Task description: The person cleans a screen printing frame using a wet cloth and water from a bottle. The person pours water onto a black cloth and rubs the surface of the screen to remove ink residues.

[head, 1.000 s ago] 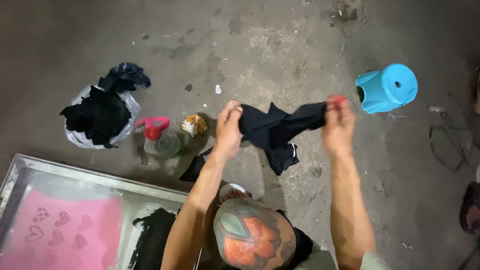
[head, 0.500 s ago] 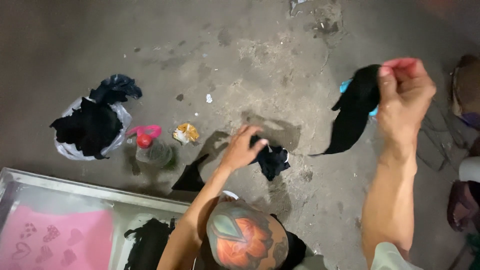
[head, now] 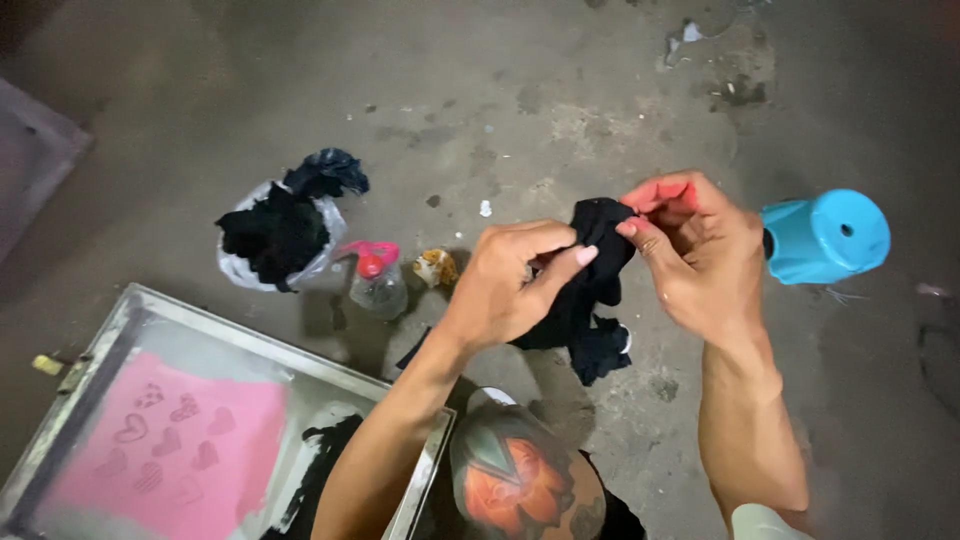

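My left hand (head: 515, 280) and my right hand (head: 695, 250) meet at chest height over a concrete floor, both pinching one black cloth (head: 592, 295). The cloth bunches between my fingers and hangs down below them. My right fingertips are stained red. Below my arms shows my knee with a coloured flower tattoo (head: 520, 480).
A metal-framed printing screen (head: 130, 330) with a pink heart-patterned patch lies at lower left. A white bag of black cloths (head: 275, 230), a clear bottle with a red cap (head: 378, 285) and a small crumpled object (head: 435, 267) sit beyond it. A blue plastic stool (head: 825, 237) lies at right.
My hands had parted, the right one lifting a black piece up and right while the left reached to the floor. They have come together again, both gripping the black cloth.
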